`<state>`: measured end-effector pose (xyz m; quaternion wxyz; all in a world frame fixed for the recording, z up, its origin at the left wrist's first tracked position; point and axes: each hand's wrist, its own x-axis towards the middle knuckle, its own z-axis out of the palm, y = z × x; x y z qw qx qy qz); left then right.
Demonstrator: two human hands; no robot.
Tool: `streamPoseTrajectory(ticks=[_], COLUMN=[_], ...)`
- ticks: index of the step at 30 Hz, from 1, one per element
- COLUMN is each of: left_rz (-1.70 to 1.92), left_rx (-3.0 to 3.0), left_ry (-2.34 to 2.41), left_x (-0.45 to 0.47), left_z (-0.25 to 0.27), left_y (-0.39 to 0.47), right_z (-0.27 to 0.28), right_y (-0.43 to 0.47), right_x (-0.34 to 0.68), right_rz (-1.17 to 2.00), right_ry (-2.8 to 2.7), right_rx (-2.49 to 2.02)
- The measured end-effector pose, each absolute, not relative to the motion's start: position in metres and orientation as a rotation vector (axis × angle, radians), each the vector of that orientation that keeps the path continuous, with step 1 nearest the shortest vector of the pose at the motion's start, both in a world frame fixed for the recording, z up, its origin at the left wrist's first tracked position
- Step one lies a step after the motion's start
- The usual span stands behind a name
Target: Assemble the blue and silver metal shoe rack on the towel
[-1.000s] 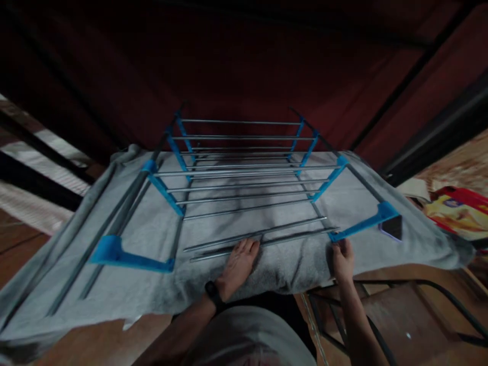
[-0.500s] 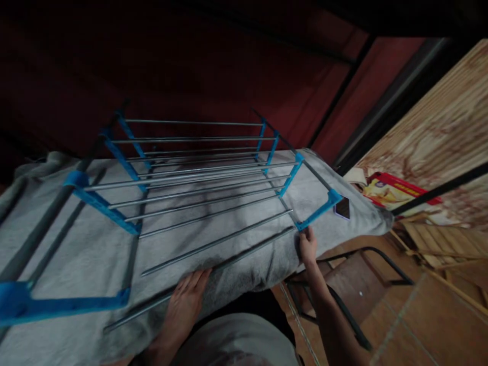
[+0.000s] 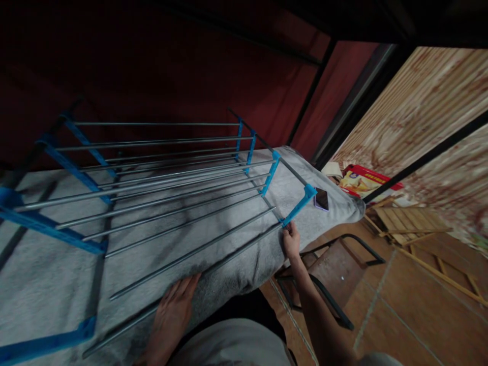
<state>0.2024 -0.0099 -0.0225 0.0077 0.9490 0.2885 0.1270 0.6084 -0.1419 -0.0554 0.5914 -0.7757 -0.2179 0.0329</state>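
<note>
A rack of metal tubes and blue plastic brackets lies on a grey cloth-covered surface (image 3: 244, 254). My right hand (image 3: 292, 241) is closed at the lower corner of the near right blue bracket (image 3: 299, 206), where the front metal tube (image 3: 244, 249) meets it. My left hand (image 3: 175, 305) rests flat across that same tube, fingers stretched out. The tube's left end lies loose on the cloth. Behind it, a second metal tube (image 3: 190, 256) has both ends free of brackets. At lower left, another blue bracket (image 3: 46, 345) is partly out of frame.
A phone (image 3: 321, 199) lies on the cloth right of the rack. A metal-framed chair (image 3: 335, 269) stands on the tiled floor at right. Beyond are a red and yellow package (image 3: 366, 180) and a folded wooden piece (image 3: 409, 226). A dark red wall (image 3: 152, 66) rises behind.
The view has turned right, so everything sits further left. The front tube's right end now appears to touch the bracket corner, where a small gap showed before. Both hands keep their places.
</note>
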Motion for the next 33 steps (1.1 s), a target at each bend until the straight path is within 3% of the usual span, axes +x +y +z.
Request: streamPoseTrajectory(ticks=[25,33], left_rz=[0.500,0.338], left_rx=[3.005,2.932], left_ry=[0.742,0.813], left_x=[0.200,0.202], left_z=[-0.030,-0.027], left_y=[0.006,0.013], right_z=[-0.057,-0.058], right_y=[-0.140,-0.139], right_x=[0.605,0.604], right_rz=[0.017,-0.008], right_ry=[-0.509,-0.513], right_rx=[-1.849,-1.845])
